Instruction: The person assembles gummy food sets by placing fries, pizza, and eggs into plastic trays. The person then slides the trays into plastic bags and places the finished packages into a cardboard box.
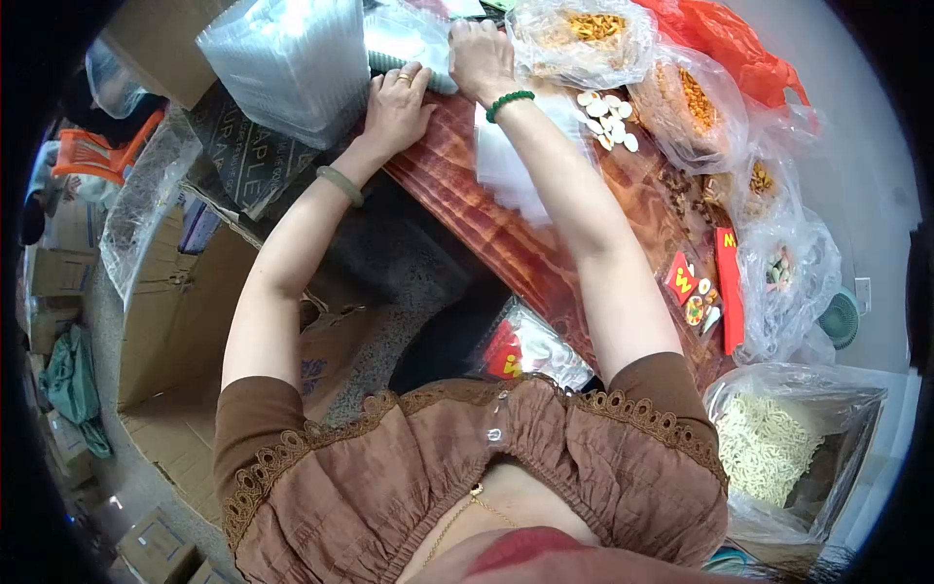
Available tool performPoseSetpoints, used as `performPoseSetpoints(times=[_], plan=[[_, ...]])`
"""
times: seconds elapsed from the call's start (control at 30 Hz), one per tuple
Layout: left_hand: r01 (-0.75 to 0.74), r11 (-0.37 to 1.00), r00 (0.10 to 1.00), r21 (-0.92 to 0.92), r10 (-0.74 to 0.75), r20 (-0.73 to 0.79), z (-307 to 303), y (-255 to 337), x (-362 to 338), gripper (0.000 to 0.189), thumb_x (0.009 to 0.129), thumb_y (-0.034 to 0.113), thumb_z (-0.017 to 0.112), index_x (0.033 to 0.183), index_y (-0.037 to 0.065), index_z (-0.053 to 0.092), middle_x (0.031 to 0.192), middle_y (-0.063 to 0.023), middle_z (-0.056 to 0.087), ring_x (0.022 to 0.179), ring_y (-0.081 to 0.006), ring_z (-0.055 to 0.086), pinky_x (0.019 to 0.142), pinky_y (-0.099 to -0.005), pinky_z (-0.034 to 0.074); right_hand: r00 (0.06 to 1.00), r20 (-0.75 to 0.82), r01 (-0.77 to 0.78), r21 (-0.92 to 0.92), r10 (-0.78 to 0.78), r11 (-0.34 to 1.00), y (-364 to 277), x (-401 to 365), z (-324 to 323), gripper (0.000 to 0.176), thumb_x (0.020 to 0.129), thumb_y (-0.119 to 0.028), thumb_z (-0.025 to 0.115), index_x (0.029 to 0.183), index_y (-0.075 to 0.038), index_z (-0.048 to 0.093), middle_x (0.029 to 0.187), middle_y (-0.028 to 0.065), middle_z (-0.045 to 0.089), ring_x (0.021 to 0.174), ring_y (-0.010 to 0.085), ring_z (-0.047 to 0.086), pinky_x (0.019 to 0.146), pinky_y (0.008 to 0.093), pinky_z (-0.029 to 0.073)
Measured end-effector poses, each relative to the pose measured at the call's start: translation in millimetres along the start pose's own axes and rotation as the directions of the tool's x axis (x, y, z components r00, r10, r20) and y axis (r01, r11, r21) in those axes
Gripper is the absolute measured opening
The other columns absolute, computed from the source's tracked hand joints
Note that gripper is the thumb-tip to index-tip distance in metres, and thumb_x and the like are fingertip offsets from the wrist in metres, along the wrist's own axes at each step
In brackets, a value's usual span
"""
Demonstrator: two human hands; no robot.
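My left hand [397, 109], a ring on one finger, rests with fingers stretched out at the near edge of a stack of clear plastic pieces with a greenish ridged side [438, 82]. To its right, my right hand [482, 60] has its fingers curled down at the other end of that stack. What those fingers hold, if anything, is hidden beneath them. Flat clear plastic bags [530, 170] lie under my right forearm. A tall nested stack of clear plastic containers [282, 83] stands left of my left hand.
White oval pieces [609, 121] lie on the wooden table [438, 185]. Clear bags with orange bits [696, 102] line its right side, near a red plastic bag [744, 49] and a red strip [729, 292]. A bag-lined box [778, 448] holds pale pieces. Cardboard boxes [185, 341] stand left.
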State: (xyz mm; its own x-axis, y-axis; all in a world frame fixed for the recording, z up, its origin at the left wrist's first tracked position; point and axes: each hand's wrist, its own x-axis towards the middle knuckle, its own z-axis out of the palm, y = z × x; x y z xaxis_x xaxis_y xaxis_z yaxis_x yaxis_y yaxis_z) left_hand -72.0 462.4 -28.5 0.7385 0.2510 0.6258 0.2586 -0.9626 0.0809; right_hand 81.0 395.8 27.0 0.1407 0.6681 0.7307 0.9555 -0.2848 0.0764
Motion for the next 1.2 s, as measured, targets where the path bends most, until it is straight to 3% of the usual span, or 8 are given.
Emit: performPoseSetpoints(times=[0.27,0.6,0.7,0.8,0.83,0.9,0.93,1.2], plan=[[0.176,0.673,0.905,-0.718,-0.397,-0.150,-40.8,42.1,51.7,0.106,0.069,0.048,0.082,0.143,-0.003,0.024,0.138,-0.0310,0.037,0.130,-0.0424,0.038,0.108,-0.0466,0.034,0.943,0.249,-0.268,0.172,0.221,0.948,128.2,-47.2,-167.6,0.014,0.091,-0.019,0.056,0.095,-0.007,0.061,0.086,0.0092,0.066,0.079,0.0235,0.063,0.071,0.0366,0.049],[0.378,0.924,0.917,0.060,-0.365,-0.163,27.8,43.5,42.4,0.101,0.067,0.032,0.080,0.145,0.006,0.021,0.152,-0.0242,0.012,0.140,-0.0448,0.009,0.113,-0.0567,0.016,0.859,0.442,-0.464,0.459,0.258,0.758,112.3,-118.4,-249.6,0.012,0.096,-0.016,0.055,0.098,-0.004,0.058,0.081,0.0000,0.061,0.072,0.0082,0.055,0.065,0.0258,0.045],[0.327,0.928,0.942,-0.179,-0.334,-0.013,-10.3,56.5,48.6,0.091,0.071,0.030,0.077,0.142,0.005,0.027,0.145,-0.0226,0.022,0.133,-0.0406,0.019,0.108,-0.0525,0.022,0.653,0.615,-0.747,0.427,0.441,0.510,86.9,-120.5,-302.8,0.010,0.097,-0.015,0.054,0.098,-0.005,0.058,0.082,-0.0025,0.057,0.070,0.0055,0.051,0.064,0.0223,0.043],[0.242,0.786,0.964,-0.569,-0.128,0.233,-46.7,112.3,56.0,0.076,0.078,0.028,0.074,0.137,0.002,0.035,0.135,-0.0202,0.035,0.124,-0.0343,0.033,0.101,-0.0462,0.033,0.833,0.552,-0.501,0.742,0.017,0.446,155.2,-166.5,-307.0,0.013,0.098,-0.019,0.055,0.101,-0.006,0.055,0.078,-0.0054,0.052,0.066,0.0024,0.047,0.057,0.0188,0.041],[0.238,0.685,0.950,-0.689,-0.018,0.311,-52.7,134.6,55.0,0.071,0.080,0.028,0.073,0.136,0.002,0.037,0.132,-0.0194,0.040,0.120,-0.0322,0.038,0.099,-0.0441,0.036,0.498,0.842,-0.811,0.368,0.208,0.454,118.5,-144.7,-364.6,0.016,0.098,-0.022,0.055,0.101,-0.006,0.055,0.078,-0.0053,0.051,0.072,0.0022,0.049,0.062,0.0190,0.042],[0.302,0.408,0.873,-0.861,0.245,0.422,-40.8,151.7,60.1,0.062,0.084,0.026,0.070,0.132,0.000,0.043,0.125,-0.0177,0.049,0.114,-0.0280,0.048,0.094,-0.0398,0.043,0.285,0.908,-0.890,0.132,0.306,0.437,93.2,-142.6,-409.0,0.017,0.100,-0.023,0.052,0.102,-0.006,0.056,0.078,-0.0060,0.052,0.081,0.0011,0.052,0.069,0.0181,0.041],[0.363,0.253,0.815,-0.897,0.380,0.437,-42.0,169.4,55.3,0.057,0.086,0.026,0.069,0.131,-0.001,0.045,0.122,-0.0169,0.054,0.111,-0.0259,0.053,0.092,-0.0377,0.046,0.601,0.798,-0.705,0.507,0.040,0.496,181.5,-210.6,-376.6,0.045,0.088,-0.036,0.067,0.119,-0.006,0.053,0.090,-0.0021,0.058,0.093,0.0085,0.056,0.080,0.0256,0.040],[0.905,-0.162,0.420,-0.394,0.498,0.759,-65.4,385.0,-29.6,0.031,0.089,0.013,0.065,0.116,-0.001,0.060,0.096,-0.0084,0.069,0.077,-0.0156,0.068,0.069,-0.0280,0.058,0.699,0.631,-0.302,-0.167,0.336,0.939,73.1,-313.9,-485.3,0.087,0.067,-0.048,0.080,0.135,-0.009,0.043,0.108,0.0033,0.059,0.103,0.0189,0.055,0.089,0.0347,0.036]])
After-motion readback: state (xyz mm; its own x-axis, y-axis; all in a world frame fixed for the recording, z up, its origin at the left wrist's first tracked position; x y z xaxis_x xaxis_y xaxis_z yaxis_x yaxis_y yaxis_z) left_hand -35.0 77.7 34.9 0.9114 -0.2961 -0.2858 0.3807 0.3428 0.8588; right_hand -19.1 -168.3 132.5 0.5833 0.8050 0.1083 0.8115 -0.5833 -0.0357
